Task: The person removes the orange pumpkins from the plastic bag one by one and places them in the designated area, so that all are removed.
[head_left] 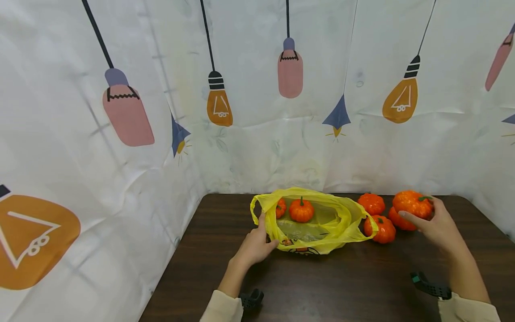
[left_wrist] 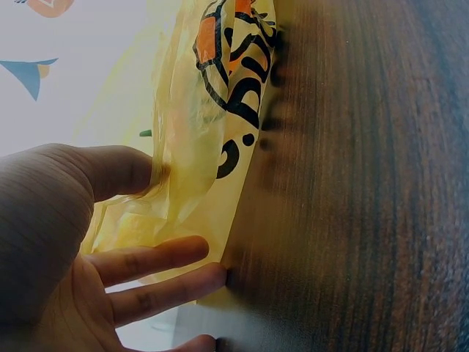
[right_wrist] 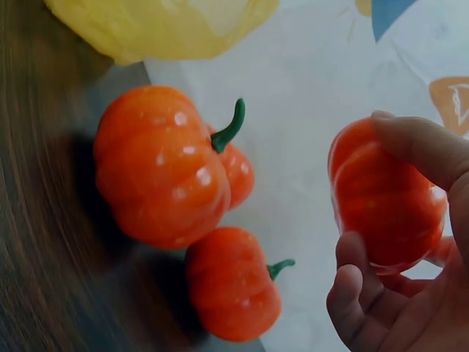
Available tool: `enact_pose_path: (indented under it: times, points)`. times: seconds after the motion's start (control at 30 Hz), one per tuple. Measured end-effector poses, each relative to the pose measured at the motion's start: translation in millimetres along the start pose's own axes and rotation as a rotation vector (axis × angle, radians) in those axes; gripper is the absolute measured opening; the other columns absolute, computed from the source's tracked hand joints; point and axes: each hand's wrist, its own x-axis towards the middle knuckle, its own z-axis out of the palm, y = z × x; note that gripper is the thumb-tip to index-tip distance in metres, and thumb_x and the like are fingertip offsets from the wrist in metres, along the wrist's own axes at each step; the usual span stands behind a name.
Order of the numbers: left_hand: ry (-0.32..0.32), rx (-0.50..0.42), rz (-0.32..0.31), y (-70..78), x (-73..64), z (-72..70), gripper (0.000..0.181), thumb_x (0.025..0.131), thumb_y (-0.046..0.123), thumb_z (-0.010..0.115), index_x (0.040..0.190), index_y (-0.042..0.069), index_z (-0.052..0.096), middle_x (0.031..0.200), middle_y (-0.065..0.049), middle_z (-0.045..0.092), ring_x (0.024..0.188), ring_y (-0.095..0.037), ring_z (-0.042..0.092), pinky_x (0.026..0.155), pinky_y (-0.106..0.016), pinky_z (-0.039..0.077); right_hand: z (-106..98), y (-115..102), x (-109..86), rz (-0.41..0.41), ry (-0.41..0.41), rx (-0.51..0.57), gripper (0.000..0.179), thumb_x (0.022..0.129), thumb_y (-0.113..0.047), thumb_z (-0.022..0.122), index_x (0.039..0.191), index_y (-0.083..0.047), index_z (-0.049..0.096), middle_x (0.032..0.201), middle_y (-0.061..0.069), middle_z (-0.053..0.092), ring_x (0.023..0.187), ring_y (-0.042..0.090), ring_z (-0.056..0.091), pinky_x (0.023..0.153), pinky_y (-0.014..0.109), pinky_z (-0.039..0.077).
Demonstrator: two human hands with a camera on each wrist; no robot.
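Note:
A yellow plastic bag [head_left: 342, 241] lies on the table with its mouth spread, a small orange pumpkin [head_left: 301, 210] and part of another pumpkin [head_left: 280, 208] showing inside. At the bag's left side, my left hand [head_left: 252, 246] pinches the film by its rim; the index fingertip is hidden in the left wrist view, where the other fingers [left_wrist: 168, 293] extend beside the bag. My right hand [head_left: 440, 226] grips an orange pumpkin [right_wrist: 385, 198] with a green stem, raised above the others. Below and left of it sit several pumpkins, including a larger one [right_wrist: 161, 169] and a smaller one [right_wrist: 234, 282].
The dark wooden table [head_left: 322, 286] runs back to a white curtain [head_left: 249, 152] printed with hanging lamps. Another pumpkin [head_left: 371, 204] stands near the back edge, right of the bag. Each wrist wears a black strap [head_left: 430, 286].

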Motion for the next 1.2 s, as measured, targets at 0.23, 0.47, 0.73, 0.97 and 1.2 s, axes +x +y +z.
enact_pose_path:
  times: [0.23, 0.47, 0.73, 0.97, 1.2]
  points:
    - [-0.002, 0.005, -0.002, 1.7, 1.0, 0.7, 0.101, 0.096, 0.032, 0.07, 0.165, 0.008, 0.0, 0.066, -0.003, 0.052, 0.054, -0.02, 0.05, 0.057, -0.035, 0.042, -6.8, 10.0, -1.8, 0.028, -0.012, -0.051, 0.105, 0.098, -0.049, 0.064, 0.157, 0.013, 0.003, 0.142, 0.042, 0.03, 0.096, 0.034, 0.055, 0.063, 0.026, 0.052]
    - [-0.008, 0.006, 0.005, 0.6, 0.5, 1.5, 0.101, 0.096, 0.033, 0.069, 0.165, 0.008, 0.0, 0.061, 0.0, 0.047, 0.05, -0.018, 0.045, 0.052, -0.034, 0.04, -12.5, 22.8, -3.8, 0.051, -0.076, -0.054, 0.105, 0.099, -0.05, 0.062, 0.156, 0.013, 0.0, 0.133, 0.035, 0.038, 0.081, 0.014, 0.055, 0.066, 0.029, 0.052]
    - [0.001, 0.025, 0.006, -1.2, -0.8, 1.0, 0.101, 0.097, 0.033, 0.069, 0.165, 0.008, -0.001, 0.056, 0.002, 0.044, 0.045, -0.015, 0.039, 0.047, -0.032, 0.035, -19.8, 38.2, -1.1, 0.041, -0.11, -0.049, 0.103, 0.1, -0.047, 0.061, 0.155, 0.016, 0.001, 0.138, 0.039, 0.034, 0.082, 0.008, 0.058, 0.068, 0.026, 0.054]
    - [-0.002, 0.015, -0.004, -0.4, -0.8, 1.5, 0.1, 0.097, 0.033, 0.069, 0.166, 0.01, -0.001, 0.056, 0.003, 0.043, 0.044, -0.015, 0.038, 0.047, -0.032, 0.035, -27.7, 54.5, -3.5, 0.04, -0.144, -0.079, 0.099, 0.101, -0.046, 0.06, 0.155, 0.016, 0.003, 0.138, 0.04, 0.033, 0.083, 0.013, 0.058, 0.068, 0.027, 0.053]
    - [-0.005, 0.019, 0.003, -0.9, -1.0, 1.7, 0.101, 0.097, 0.033, 0.068, 0.166, 0.01, -0.002, 0.056, 0.003, 0.043, 0.044, -0.014, 0.037, 0.047, -0.031, 0.034, -32.2, 67.1, -4.7, 0.056, -0.186, -0.137, 0.096, 0.102, -0.048, 0.058, 0.154, 0.015, 0.007, 0.134, 0.039, 0.042, 0.083, 0.016, 0.061, 0.07, 0.03, 0.049]
